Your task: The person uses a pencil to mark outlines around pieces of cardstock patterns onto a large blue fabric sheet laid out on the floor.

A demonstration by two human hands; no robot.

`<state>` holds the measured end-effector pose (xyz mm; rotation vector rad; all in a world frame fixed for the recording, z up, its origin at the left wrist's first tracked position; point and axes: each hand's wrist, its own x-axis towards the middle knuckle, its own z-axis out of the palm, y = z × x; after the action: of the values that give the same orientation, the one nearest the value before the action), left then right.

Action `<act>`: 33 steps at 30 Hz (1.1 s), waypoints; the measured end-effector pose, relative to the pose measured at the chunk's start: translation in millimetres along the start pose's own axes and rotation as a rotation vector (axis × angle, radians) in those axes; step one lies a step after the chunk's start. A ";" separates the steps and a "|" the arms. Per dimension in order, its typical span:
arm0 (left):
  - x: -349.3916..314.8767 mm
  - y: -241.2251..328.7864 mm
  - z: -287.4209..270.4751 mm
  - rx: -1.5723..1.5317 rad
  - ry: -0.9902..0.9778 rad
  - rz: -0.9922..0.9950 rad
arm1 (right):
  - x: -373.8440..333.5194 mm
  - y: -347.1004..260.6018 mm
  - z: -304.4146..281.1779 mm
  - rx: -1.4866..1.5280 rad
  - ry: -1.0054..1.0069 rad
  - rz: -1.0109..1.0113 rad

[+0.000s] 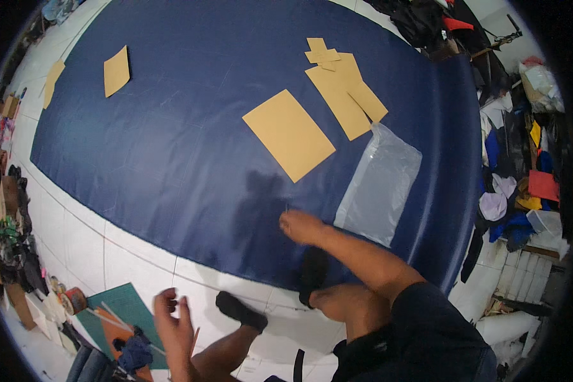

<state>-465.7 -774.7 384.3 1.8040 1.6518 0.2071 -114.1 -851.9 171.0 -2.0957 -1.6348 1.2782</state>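
Note:
My right hand (301, 226) hovers over a large dark blue sheet (172, 159), its fingers closed. A thin tip seems to stick up from them, too small to name. Beyond this hand lies a tan rectangular card pattern piece (289, 135). To its right rests a clear plastic bag (383, 184), flat on the sheet. My left hand (174, 321) is raised near the sheet's front edge, over the white floor; its fingers curl loosely, thumb apart, and nothing shows between them. A thin reddish stick (195, 337) appears beside its wrist.
More tan card pieces (347, 95) overlap at the far right; another piece (116, 71) lies far left. A green cutting mat (118, 296) and a tape roll (74, 300) are at lower left. Piled clothes (509, 191) line the right side. My feet stand at the sheet's near edge.

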 end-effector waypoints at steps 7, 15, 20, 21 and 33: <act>2.2 0.0 -3.1 0.008 -0.751 0.094 | 98.5 107.1 -3.8 -0.329 0.464 -0.107; 12.3 -24.2 -23.8 0.221 -0.284 0.347 | 141.1 136.7 -59.8 -0.472 0.550 -0.049; 24.3 -24.4 -3.9 0.193 -0.377 0.469 | 148.1 137.5 -60.0 -0.396 0.392 0.151; 21.4 -22.6 -2.0 0.252 -0.395 0.469 | 144.9 138.9 -56.1 -0.440 0.347 0.152; 6.1 -10.2 -11.3 0.135 -0.498 0.407 | 114.3 122.6 11.3 -0.582 0.286 -0.267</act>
<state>-479.0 -765.3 385.2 2.0714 0.9665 -0.1726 -34.5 -802.8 31.4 -2.1059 -2.2314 0.4226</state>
